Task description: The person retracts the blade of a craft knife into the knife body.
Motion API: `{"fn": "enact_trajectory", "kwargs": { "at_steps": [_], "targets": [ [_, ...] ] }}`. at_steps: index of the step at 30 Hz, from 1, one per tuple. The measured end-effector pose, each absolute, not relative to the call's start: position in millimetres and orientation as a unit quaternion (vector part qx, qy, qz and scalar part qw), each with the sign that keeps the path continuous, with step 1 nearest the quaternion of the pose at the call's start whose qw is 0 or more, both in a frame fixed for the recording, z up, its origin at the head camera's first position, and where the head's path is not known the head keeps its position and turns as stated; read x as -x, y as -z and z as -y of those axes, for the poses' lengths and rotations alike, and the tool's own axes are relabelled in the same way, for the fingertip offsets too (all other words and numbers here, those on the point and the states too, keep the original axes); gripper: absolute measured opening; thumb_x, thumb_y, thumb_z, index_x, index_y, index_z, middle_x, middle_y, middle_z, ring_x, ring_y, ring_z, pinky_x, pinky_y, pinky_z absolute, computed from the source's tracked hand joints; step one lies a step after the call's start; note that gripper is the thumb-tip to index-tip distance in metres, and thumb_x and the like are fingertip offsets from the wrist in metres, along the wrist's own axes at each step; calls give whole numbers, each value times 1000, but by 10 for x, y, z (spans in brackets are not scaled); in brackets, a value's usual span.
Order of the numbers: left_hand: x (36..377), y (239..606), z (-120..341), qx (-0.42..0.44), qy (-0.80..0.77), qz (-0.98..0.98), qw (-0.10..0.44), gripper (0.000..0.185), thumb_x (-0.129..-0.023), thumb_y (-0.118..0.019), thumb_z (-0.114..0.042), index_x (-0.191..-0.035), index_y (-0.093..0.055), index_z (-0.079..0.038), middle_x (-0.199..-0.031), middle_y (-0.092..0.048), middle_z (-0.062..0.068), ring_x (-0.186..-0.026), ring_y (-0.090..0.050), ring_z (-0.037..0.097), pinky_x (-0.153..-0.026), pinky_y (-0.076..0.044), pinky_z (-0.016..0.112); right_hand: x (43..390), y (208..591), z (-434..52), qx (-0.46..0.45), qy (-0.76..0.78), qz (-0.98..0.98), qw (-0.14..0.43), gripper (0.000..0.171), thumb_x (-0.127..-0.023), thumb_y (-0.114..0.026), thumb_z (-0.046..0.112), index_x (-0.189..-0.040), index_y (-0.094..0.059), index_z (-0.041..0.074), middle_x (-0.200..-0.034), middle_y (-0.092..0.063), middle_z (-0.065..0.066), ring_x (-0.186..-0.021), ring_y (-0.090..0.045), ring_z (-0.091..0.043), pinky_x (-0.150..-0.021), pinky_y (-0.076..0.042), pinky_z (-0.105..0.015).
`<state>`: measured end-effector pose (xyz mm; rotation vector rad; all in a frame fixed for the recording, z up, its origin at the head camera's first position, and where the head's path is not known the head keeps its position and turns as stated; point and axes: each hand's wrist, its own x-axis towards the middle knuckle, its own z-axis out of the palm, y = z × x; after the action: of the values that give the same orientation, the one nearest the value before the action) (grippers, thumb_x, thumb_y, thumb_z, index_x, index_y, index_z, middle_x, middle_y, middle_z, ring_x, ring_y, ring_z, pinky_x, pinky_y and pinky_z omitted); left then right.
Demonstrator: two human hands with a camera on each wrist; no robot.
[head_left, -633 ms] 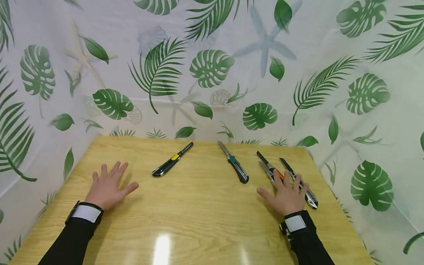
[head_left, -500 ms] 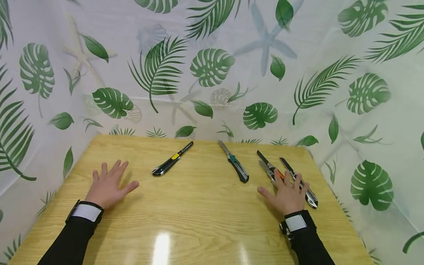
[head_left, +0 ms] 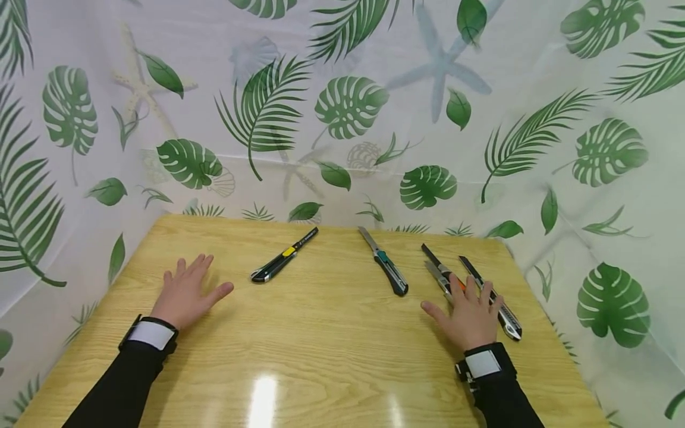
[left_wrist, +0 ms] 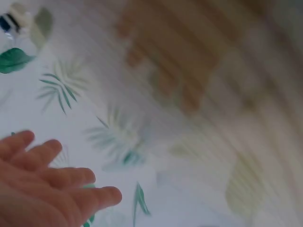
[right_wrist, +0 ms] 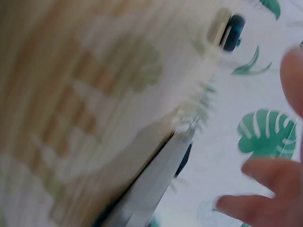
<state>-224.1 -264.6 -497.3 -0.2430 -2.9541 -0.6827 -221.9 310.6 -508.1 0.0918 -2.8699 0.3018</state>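
My left hand (head_left: 187, 295) is spread flat over the left of the table, holding nothing; in the left wrist view its fingers (left_wrist: 102, 197) are extended. Nearest to it lies a black utility knife with a yellow slider (head_left: 283, 257). A utility knife with a teal slider (head_left: 387, 264) lies right of the middle. My right hand (head_left: 468, 321), fingers spread, hovers over the right-hand group and partly hides it: a knife with an orange part (head_left: 434, 258), a grey-bladed knife (head_left: 440, 276) and a silver and black knife (head_left: 511, 324). In the right wrist view a blade (right_wrist: 154, 175) shows beside the fingers.
The wooden table (head_left: 321, 345) has its far edge close against a white sheet (head_left: 332, 47) printed with green leaves and starfish. The sheet also hangs along the left and right sides. Light glares off the near part of the tabletop.
The head view has shifted slightly, so everything sits a little further right in it. My left hand has edged slightly forward. The knives lie as before.
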Motion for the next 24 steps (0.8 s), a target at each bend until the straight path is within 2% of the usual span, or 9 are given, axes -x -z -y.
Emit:
{"fn": "enact_trajectory", "kwargs": {
  "at_steps": [2, 4, 6, 8, 13, 17, 20, 22, 24],
  "targets": [
    [2335, 4954, 2510, 79, 241, 966, 51, 89, -97, -59, -60, -155, -34, 4, -154, -37, 31, -140, -28, 58, -110, -20, 72, 2219, 5041, -3025, -63, -137, 974, 169, 84, -94, -65, 58, -150, -44, -1, -150, -39, -35, -139, -28, -60, -110, -20, -72],
    [2440, 4917, 2327, 81, 251, 963, 49, 82, -99, -61, -53, -152, -39, 5, -148, -45, 31, -135, -40, 53, -108, -32, 66, 2220, 4998, -2900, -95, -174, 960, 195, 69, -96, -68, 46, -143, -54, -3, -141, -52, -31, -129, -47, -54, -104, -37, -67],
    [2548, 4894, 2133, 83, 248, 964, 41, 75, -100, -63, -48, -149, -44, 5, -144, -51, 30, -131, -47, 50, -105, -39, 61, 2210, 4955, -2750, -122, -209, 950, 195, 59, -98, -68, 40, -138, -59, -2, -132, -61, -27, -117, -59, -47, -93, -48, -61],
    [2644, 4890, 1955, 84, 227, 970, 31, 72, -100, -62, -47, -146, -47, 6, -141, -53, 30, -129, -49, 49, -105, -41, 59, 2197, 4931, -2593, -134, -242, 945, 172, 54, -100, -66, 41, -136, -62, 0, -127, -65, -23, -106, -66, -41, -85, -53, -56],
    [2833, 4928, 1641, 84, 150, 985, 1, 66, -97, -68, -44, -137, -58, 7, -128, -62, 29, -117, -58, 47, -96, -49, 54, 2211, 4946, -2290, -140, -299, 936, 121, 50, -101, -63, 42, -133, -65, 4, -123, -68, -16, -102, -67, -31, -78, -55, -48],
    [2922, 4974, 1531, 79, 126, 989, -17, 45, -93, -76, -34, -112, -69, 6, -99, -68, 22, -90, -66, 38, -77, -54, 48, 2203, 4960, -2150, -139, -320, 931, 102, 48, -101, -65, 41, -131, -67, 4, -118, -69, -14, -105, -66, -30, -82, -55, -47],
    [2964, 4999, 1509, 68, 159, 985, -28, 34, -92, -77, -29, -97, -70, 4, -86, -67, 16, -77, -64, 31, -70, -53, 44, 2197, 4958, -2081, -142, -332, 928, 93, 48, -101, -65, 41, -131, -67, 3, -119, -69, -12, -105, -66, -29, -84, -55, -48],
    [2951, 4991, 1503, 51, 210, 976, -38, 32, -90, -77, -25, -98, -71, 5, -88, -68, 15, -76, -63, 28, -71, -52, 41, 2200, 4961, -2035, -147, -340, 925, 87, 48, -101, -65, 40, -131, -67, 4, -122, -69, -11, -104, -66, -28, -85, -55, -47],
    [2895, 4953, 1488, 29, 288, 955, -59, 37, -90, -76, -23, -110, -69, 7, -91, -70, 16, -76, -64, 28, -70, -52, 38, 2205, 4963, -1982, -153, -347, 922, 81, 47, -101, -65, 40, -131, -67, 4, -122, -70, -10, -103, -67, -26, -86, -55, -47]
  ]
}}
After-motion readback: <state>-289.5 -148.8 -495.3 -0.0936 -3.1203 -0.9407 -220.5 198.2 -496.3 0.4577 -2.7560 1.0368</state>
